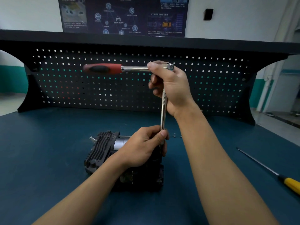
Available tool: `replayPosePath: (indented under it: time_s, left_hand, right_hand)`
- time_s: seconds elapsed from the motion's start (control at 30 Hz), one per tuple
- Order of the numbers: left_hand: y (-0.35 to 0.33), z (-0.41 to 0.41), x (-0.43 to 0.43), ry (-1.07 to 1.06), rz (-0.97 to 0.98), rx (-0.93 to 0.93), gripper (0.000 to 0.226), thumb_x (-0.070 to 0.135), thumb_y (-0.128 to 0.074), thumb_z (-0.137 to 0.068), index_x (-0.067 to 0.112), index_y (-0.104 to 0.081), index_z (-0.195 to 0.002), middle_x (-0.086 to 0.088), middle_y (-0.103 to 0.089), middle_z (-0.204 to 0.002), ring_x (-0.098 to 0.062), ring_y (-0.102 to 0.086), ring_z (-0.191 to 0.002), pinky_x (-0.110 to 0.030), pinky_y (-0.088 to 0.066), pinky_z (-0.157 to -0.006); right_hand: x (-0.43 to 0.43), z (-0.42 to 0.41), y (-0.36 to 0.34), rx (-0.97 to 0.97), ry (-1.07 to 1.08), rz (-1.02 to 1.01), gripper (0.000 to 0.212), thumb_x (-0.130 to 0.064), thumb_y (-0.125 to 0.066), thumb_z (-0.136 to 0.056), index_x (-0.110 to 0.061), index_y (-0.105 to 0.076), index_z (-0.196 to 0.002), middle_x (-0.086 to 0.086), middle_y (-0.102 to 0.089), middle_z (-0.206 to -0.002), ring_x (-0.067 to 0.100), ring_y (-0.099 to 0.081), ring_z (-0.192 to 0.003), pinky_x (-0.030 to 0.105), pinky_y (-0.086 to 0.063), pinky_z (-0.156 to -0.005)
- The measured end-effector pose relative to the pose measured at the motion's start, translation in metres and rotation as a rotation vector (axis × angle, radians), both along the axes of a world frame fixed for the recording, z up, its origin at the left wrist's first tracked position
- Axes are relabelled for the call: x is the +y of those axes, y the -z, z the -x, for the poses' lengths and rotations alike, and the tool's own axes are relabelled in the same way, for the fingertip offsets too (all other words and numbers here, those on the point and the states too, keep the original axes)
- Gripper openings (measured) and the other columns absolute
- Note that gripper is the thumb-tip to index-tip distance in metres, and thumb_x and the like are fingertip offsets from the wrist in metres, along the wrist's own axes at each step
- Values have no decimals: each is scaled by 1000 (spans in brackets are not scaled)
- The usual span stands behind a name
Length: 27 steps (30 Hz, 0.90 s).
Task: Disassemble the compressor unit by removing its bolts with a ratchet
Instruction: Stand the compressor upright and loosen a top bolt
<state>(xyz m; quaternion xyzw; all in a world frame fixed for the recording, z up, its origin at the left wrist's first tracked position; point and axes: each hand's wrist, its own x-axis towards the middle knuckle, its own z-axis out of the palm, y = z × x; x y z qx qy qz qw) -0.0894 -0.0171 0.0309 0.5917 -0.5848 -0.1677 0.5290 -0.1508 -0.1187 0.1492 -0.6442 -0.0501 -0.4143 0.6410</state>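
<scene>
On the blue workbench (pixel 48 159), before a black pegboard (pixel 113 88), the dark, finned compressor unit (pixel 100 151) lies mid-table. The left hand (pixel 142 148) rests on it, fingers pinching the foot of the upright extension bar (pixel 164 108). Directly above, the right hand (pixel 170 85) curls round the head of the ratchet (pixel 103 68), whose red handle points level to the left.

Workshop: pegboard (pixel 129 82) behind blue workbench (pixel 48 143), automotive poster (pixel 123 15).
</scene>
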Motion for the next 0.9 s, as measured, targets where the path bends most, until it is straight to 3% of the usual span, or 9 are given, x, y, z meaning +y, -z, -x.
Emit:
replayPosePath:
  time_s: [0.1, 0.2, 0.27, 0.33, 0.43, 0.57, 0.77, 0.9]
  left_hand:
    - [-1, 1, 0, -18, 2, -24, 32, 40, -45, -102, 12, -59, -93, -4, -70, -73, -12, -61, -63, -25, -46, -64]
    - [-2, 2, 0, -33, 0, -38, 30, 36, -45, -103, 13, -59, -91, -4, -69, -71, -14, -59, -62, -27, -45, -63]
    - [-2, 3, 0, -42, -9, -42, 29, 33, -45, -104, 12, -59, -92, -4, -69, -71, -15, -58, -62, -29, -46, -62]
    - [-3, 4, 1, -48, -8, -39, 28, 32, -45, -104, 12, -59, -92, -4, -68, -70, -14, -59, -62, -29, -46, -63]
    - [-4, 6, 1, -69, -12, -41, 27, 32, -46, -104, 13, -59, -90, -6, -69, -71, -19, -59, -64, -37, -45, -63]
    - [-6, 8, 2, -72, -26, -30, 29, 31, -46, -104, 8, -59, -93, -7, -68, -71, -25, -56, -65, -40, -45, -64]
    - [-4, 7, 2, -70, -29, -30, 27, 31, -44, -105, 11, -58, -93, -2, -68, -69, -19, -55, -63, -33, -44, -62]
    - [-1, 6, 1, -60, -8, -38, 30, 37, -42, -105, 16, -60, -95, -3, -69, -71, -16, -55, -63, -31, -45, -62]
  right_hand:
    - [6, -4, 0, -53, 214, 20, 8, -10, -75, -88, -7, -68, -86, 0, -58, -56, 11, -54, -49, 20, -41, -46]
    - [6, -6, 0, -58, 438, 91, 15, -17, -77, -86, -12, -67, -76, 2, -61, -61, 18, -58, -55, 37, -54, -56]
    - [4, -7, 2, -38, 630, 205, 18, -26, -76, -86, -20, -65, -72, -7, -63, -61, 12, -60, -57, 37, -52, -58]
    - [4, -7, 3, 2, 834, 320, 15, -34, -72, -86, -24, -65, -77, -12, -62, -62, 5, -60, -59, 31, -49, -56]
    - [3, -4, 5, 65, 1047, 436, 7, -33, -66, -88, -26, -66, -89, -12, -62, -69, 13, -62, -69, 36, -53, -63]
    - [0, -1, 7, 83, 1046, 474, 5, -30, -65, -90, -26, -62, -90, -16, -55, -67, 3, -51, -63, 31, -45, -59]
    - [0, -3, 6, 78, 976, 439, 24, -47, -64, -90, -25, -61, -83, -12, -60, -67, 13, -61, -70, 36, -53, -63]
    - [-9, -3, 4, 83, 804, 272, 37, -47, -65, -89, -15, -61, -73, -2, -66, -64, 18, -64, -64, 44, -56, -68]
